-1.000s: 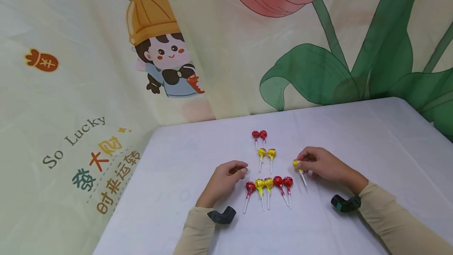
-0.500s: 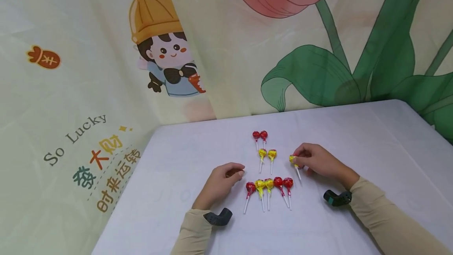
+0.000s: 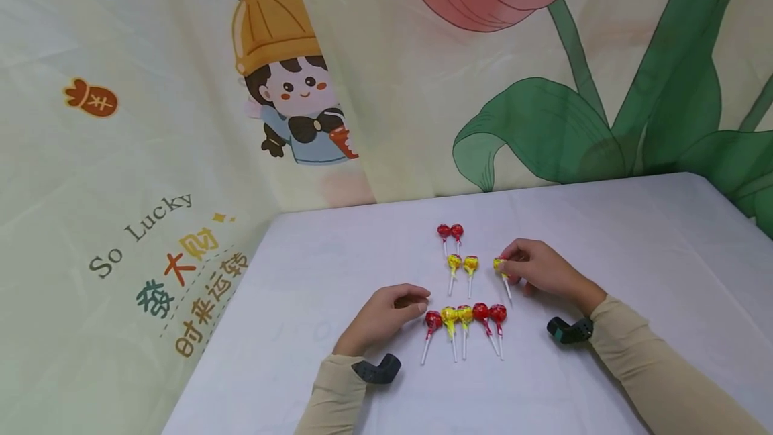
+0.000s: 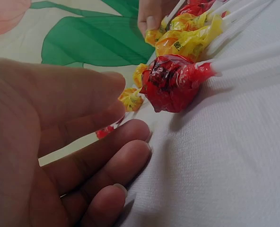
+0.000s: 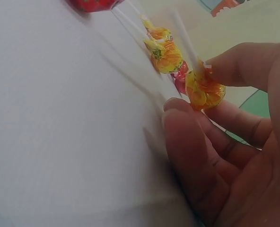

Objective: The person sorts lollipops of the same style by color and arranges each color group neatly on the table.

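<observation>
Between thumb and fingers, my right hand (image 3: 546,270) pinches a yellow lollipop (image 5: 204,92) by its wrapped head. Its white stick points back toward me in the head view. Just left of it lie two yellow lollipops (image 3: 471,264), side by side. Beyond them is a pair of red lollipops (image 3: 457,231). My left hand (image 3: 383,317) rests near the table with loosely bent fingers and holds nothing. Its fingertips are close to the red lollipop (image 4: 170,85) at the left end of the near row, apart from it in the left wrist view.
The near row also has two yellow lollipops (image 3: 464,315) and two red lollipops (image 3: 498,314), sticks toward me. All lie on a white-covered table (image 3: 664,254). A printed cloth backdrop (image 3: 398,119) stands behind the far edge. A black wrist device (image 3: 570,330) sits on each arm.
My right hand has carried the yellow lollipop left and away from me, closer to the yellow pair. My left hand has shifted slightly closer to the near row. The head view has turned slightly.
</observation>
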Motion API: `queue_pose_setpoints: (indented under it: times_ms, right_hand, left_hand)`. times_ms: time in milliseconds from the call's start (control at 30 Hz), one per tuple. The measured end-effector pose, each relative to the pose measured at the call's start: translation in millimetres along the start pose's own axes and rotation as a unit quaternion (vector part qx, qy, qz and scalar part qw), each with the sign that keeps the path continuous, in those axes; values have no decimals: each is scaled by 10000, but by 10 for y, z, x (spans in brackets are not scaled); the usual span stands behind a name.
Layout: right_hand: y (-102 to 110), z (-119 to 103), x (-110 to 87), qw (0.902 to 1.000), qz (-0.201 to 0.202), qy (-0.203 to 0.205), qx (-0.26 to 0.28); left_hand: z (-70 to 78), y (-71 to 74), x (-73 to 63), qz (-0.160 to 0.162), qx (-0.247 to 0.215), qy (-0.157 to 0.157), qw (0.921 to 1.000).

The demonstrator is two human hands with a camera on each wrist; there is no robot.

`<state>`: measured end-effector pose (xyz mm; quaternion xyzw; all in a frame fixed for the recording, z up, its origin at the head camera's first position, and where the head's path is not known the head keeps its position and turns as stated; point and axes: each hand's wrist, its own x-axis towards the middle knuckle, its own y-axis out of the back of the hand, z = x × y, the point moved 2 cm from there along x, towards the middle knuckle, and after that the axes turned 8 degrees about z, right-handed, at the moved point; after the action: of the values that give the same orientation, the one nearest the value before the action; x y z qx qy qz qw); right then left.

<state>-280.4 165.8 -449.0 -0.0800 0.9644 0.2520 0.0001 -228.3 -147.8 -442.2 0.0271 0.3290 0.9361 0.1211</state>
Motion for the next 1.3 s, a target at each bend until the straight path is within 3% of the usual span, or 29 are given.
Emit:
queue_pose_setpoints:
  times_ms: [800, 1300]
  right_hand:
    - [-127, -45, 123, 9987, 109, 184, -462]
    - [-168, -74, 178, 9978, 110, 226, -621]
  left_hand:
    - [-31, 0, -19, -511, 63, -465, 9976]
    - [-30, -16, -21, -461, 192, -579, 9971]
